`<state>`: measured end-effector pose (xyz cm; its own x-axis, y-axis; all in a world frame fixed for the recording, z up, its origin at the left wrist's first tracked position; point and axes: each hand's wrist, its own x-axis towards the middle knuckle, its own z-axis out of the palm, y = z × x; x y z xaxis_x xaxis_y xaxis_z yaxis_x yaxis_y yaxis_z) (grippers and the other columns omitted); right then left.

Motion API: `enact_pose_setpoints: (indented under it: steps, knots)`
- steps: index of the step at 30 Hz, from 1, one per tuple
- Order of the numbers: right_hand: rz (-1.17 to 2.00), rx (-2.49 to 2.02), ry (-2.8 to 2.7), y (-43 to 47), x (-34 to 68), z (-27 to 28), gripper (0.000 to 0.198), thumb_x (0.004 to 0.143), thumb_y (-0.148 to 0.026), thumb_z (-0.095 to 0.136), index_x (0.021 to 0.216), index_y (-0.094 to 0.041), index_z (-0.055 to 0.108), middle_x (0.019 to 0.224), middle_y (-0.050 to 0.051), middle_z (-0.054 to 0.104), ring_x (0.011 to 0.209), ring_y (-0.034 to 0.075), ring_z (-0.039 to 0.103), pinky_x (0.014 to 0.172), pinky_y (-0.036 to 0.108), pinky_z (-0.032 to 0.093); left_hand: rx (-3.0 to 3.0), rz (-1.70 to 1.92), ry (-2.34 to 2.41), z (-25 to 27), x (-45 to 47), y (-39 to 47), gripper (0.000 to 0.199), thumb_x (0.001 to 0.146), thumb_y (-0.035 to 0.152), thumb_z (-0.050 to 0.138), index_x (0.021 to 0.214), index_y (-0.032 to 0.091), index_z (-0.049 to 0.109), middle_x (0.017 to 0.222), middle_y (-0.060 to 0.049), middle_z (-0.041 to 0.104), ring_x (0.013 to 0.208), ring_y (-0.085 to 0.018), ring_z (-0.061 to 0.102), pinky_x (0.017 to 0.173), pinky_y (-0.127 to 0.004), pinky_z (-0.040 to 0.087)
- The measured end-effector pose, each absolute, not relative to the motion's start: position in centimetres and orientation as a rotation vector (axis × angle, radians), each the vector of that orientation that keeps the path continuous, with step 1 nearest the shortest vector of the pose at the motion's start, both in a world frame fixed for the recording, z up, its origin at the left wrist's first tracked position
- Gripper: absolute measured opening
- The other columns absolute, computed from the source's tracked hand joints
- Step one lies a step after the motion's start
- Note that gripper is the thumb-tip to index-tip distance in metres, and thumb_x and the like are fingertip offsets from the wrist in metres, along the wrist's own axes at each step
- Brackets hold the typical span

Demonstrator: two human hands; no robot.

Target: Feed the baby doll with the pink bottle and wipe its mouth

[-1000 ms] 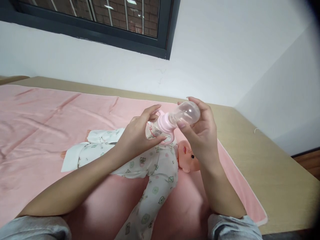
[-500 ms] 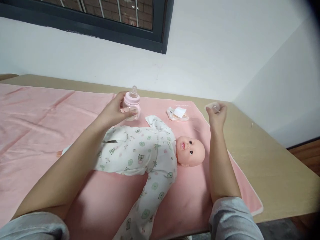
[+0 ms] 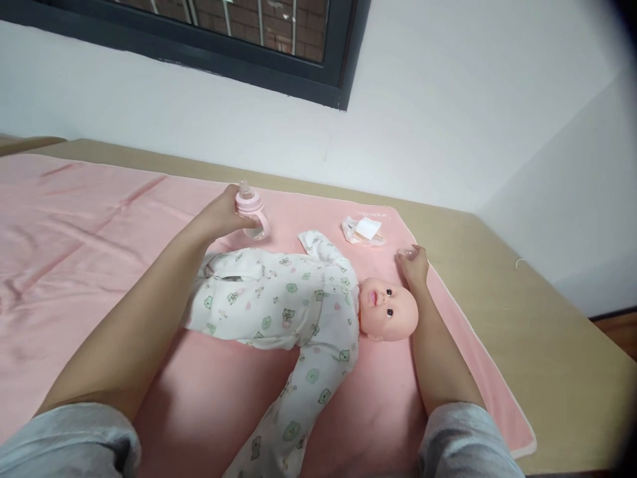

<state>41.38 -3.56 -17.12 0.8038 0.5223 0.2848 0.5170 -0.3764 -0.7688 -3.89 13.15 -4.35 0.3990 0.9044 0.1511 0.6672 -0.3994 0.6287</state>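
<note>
In my left hand (image 3: 223, 214) is a pink baby bottle (image 3: 251, 204), upright with its clear nipple exposed and a handle at the side. My fingers wrap round the bottle's body, above the doll's waist. Beyond the doll's head, my right hand (image 3: 416, 267) is closed on a clear bottle cap (image 3: 407, 253), low over the pink blanket; the fingers partly hide the cap. A baby doll (image 3: 279, 299) in a white printed sleepsuit lies on its back between my forearms, head to the right.
A pink blanket (image 3: 219, 392) covers much of the wooden table (image 3: 527, 332). Near the blanket's far edge lies a small plastic packet (image 3: 351, 230) with a white square (image 3: 368, 228) on it. A white wall (image 3: 279, 146) with a dark window frame (image 3: 308, 83) stands behind.
My right hand has come down with the clear cap, from raised to near the blanket. The bottle in my left hand has moved slightly left and lower. The view has shifted a little.
</note>
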Motion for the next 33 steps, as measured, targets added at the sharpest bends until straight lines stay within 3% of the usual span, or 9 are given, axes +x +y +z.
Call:
enact_pose_setpoints:
  steps: [8,15,20,28,33]
  knots:
    - [0.054,-2.022,-0.757,-3.7,41.9,-17.3,0.071,0.063,-0.043,0.068,0.127,-0.017,0.052,0.118,0.014,0.064,0.107,0.028,0.061,0.100,0.044,0.046,2.176,0.562,1.489,-5.7,-3.7,14.2,0.069,0.069,0.025,0.066,0.132,0.009,0.042,0.123,-0.016,0.061,0.112,-0.033,0.060,0.087,-0.037,0.050]
    - [0.047,-2.010,-0.763,-3.5,42.4,-17.8,0.070,0.062,-0.045,0.068,0.125,-0.018,0.053,0.118,0.013,0.064,0.106,0.028,0.061,0.099,0.043,0.046,2.180,0.479,1.566,-6.7,-3.7,14.7,0.073,0.071,0.028,0.067,0.136,0.011,0.038,0.123,-0.018,0.063,0.107,-0.036,0.064,0.082,-0.039,0.051]
    - [0.035,-1.995,-0.758,-3.6,42.0,-17.5,0.069,0.061,-0.045,0.069,0.123,-0.018,0.054,0.116,0.013,0.065,0.105,0.028,0.061,0.099,0.044,0.046,2.161,0.464,1.587,-7.1,-4.1,15.3,0.074,0.070,0.032,0.069,0.135,0.012,0.039,0.125,-0.020,0.062,0.113,-0.038,0.062,0.089,-0.042,0.050]
    - [0.037,-2.021,-0.724,-3.6,41.5,-17.0,0.071,0.059,-0.043,0.070,0.123,-0.018,0.054,0.113,0.013,0.064,0.103,0.029,0.060,0.097,0.045,0.046,2.184,0.432,1.456,-6.7,-5.4,15.6,0.101,0.067,0.041,0.072,0.150,0.012,0.023,0.139,-0.014,0.057,0.119,-0.023,0.061,0.092,-0.026,0.049]
    - [0.073,-2.058,-0.714,-3.4,41.3,-16.8,0.074,0.061,-0.039,0.068,0.129,-0.019,0.050,0.119,0.015,0.062,0.108,0.030,0.059,0.100,0.046,0.045,2.233,0.310,1.662,-3.6,-7.6,14.7,0.134,0.052,0.060,0.078,0.156,0.007,0.012,0.128,-0.023,0.064,0.112,-0.039,0.062,0.086,-0.046,0.047]
